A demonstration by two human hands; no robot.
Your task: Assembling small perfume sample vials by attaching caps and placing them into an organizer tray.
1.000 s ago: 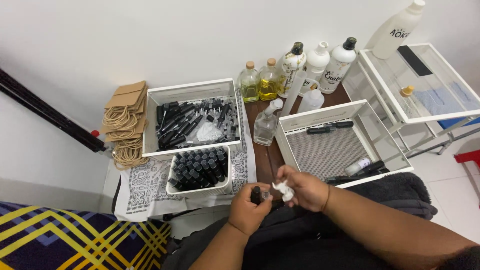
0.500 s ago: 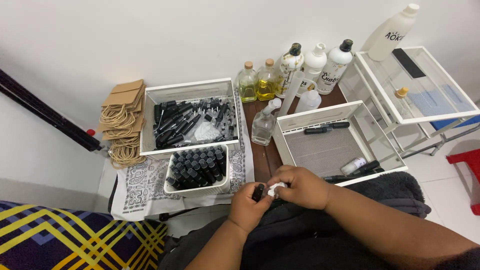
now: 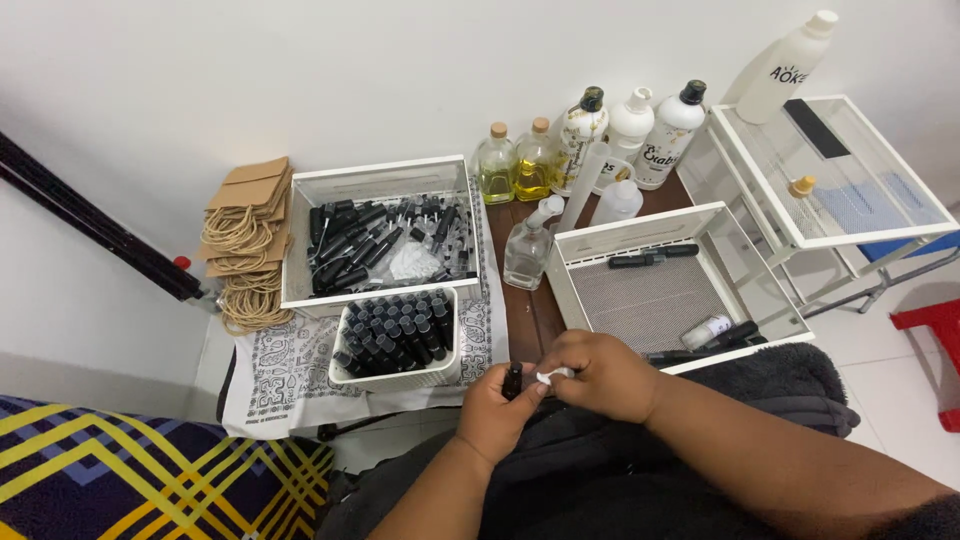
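Observation:
My left hand grips a small black bottle just in front of the table's near edge. My right hand pinches a small white piece against the bottle's side. Both hands meet over my dark lap. Beyond my left hand stands a small white tub packed with several black bottles. Further back, a larger white bin holds loose black bottles and sprayer parts.
A white mesh tray with black pens and a small vial lies beyond my right hand. A clear spray bottle, yellow liquid bottles and white bottles line the wall. Brown paper bags lie far left; a wire rack stands right.
My hands have stayed together on the bottle, with small finger shifts. The white piece now sits tighter between my right fingers and the bottle.

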